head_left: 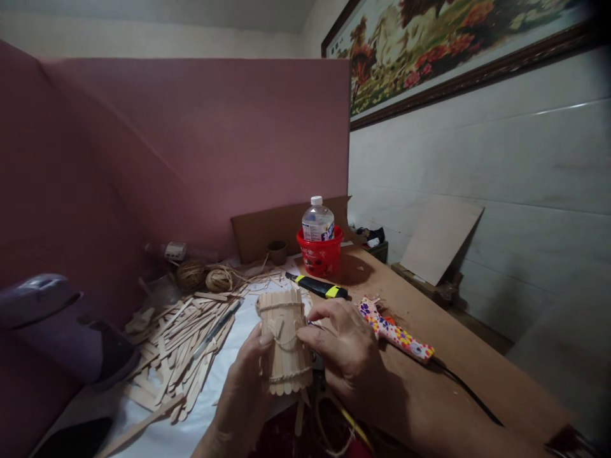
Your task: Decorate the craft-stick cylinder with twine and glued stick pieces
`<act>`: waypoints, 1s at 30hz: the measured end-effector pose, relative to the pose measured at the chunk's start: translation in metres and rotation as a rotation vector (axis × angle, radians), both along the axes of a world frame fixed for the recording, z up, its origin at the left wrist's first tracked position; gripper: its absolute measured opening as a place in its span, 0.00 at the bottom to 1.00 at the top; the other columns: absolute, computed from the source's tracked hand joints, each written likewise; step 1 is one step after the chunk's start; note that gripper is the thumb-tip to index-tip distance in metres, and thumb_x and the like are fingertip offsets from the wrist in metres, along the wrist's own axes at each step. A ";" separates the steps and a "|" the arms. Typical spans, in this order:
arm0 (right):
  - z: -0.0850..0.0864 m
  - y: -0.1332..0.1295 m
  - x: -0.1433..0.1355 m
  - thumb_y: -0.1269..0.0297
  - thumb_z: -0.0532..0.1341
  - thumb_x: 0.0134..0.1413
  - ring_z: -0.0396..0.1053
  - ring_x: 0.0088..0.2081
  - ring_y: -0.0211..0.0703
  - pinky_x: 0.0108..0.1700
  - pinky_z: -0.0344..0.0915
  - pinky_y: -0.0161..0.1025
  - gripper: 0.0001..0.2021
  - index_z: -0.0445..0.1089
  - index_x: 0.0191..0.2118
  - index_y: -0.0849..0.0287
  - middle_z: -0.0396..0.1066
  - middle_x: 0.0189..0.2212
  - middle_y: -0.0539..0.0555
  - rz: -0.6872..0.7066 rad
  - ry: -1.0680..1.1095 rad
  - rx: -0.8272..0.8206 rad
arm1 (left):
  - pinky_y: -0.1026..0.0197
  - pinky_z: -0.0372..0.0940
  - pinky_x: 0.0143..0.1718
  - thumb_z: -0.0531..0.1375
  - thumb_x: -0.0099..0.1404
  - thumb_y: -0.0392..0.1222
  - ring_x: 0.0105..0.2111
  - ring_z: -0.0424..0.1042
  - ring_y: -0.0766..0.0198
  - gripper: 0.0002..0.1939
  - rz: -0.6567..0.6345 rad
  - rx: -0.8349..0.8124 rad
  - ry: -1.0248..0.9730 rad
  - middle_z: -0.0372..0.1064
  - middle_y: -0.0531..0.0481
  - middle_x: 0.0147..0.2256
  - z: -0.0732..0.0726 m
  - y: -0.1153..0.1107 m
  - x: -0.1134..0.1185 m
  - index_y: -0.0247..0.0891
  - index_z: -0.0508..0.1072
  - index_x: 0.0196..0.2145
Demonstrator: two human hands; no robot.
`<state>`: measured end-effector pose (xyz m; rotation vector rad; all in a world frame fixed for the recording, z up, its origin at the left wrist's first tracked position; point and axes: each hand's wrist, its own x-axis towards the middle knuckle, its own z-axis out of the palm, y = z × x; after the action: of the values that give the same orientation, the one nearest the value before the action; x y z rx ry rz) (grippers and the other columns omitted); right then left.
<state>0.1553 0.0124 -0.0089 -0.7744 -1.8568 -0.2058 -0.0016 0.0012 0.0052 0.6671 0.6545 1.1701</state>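
Observation:
A round cup made of wooden craft sticks (286, 356) is held upright in front of me, with twine bands near its top and bottom. Small wooden pieces and a drooping loop of twine decorate its front. My left hand (251, 372) grips its left side, the thumb on the sticks. At the right edge, my right hand (346, 343) has its fingers bent and pressed to the cup; whether a small piece is also between them is hidden. Below the cup hang a loose craft stick (299, 416) and a strand of twine, beside partly hidden scissors.
Loose craft sticks (167, 356) and a pen-like tool (217, 331) lie left. Behind are twine balls (219, 280), a black-yellow utility knife (317, 286) and a red bucket (319, 257) holding a bottle (318, 222). A flower-patterned glue gun (396, 334) trails its cord right.

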 end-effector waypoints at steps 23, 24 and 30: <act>0.005 -0.006 0.000 0.71 0.54 0.57 0.63 0.44 0.51 0.46 0.60 0.50 0.14 0.72 0.46 0.63 0.72 0.40 0.60 0.035 -0.179 0.105 | 0.57 0.69 0.36 0.63 0.55 0.38 0.35 0.74 0.55 0.08 0.072 0.015 -0.034 0.76 0.46 0.34 0.005 0.000 0.005 0.36 0.76 0.35; 0.004 -0.006 0.000 0.72 0.54 0.57 0.63 0.43 0.51 0.46 0.60 0.50 0.13 0.72 0.46 0.63 0.72 0.39 0.60 0.039 -0.174 0.122 | 0.58 0.69 0.36 0.63 0.56 0.39 0.35 0.74 0.56 0.08 0.090 0.003 -0.014 0.76 0.47 0.34 0.004 0.000 0.005 0.36 0.76 0.35; 0.000 -0.004 -0.002 0.72 0.54 0.58 0.62 0.42 0.51 0.45 0.59 0.49 0.14 0.73 0.47 0.65 0.71 0.38 0.60 0.045 -0.176 0.133 | 0.62 0.68 0.28 0.63 0.56 0.38 0.29 0.73 0.60 0.08 0.156 0.007 0.105 0.74 0.51 0.30 0.003 -0.001 0.005 0.38 0.71 0.36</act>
<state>0.1534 0.0088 -0.0092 -0.6387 -2.0019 -0.3748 0.0036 0.0007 0.0084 0.6968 0.8030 1.2884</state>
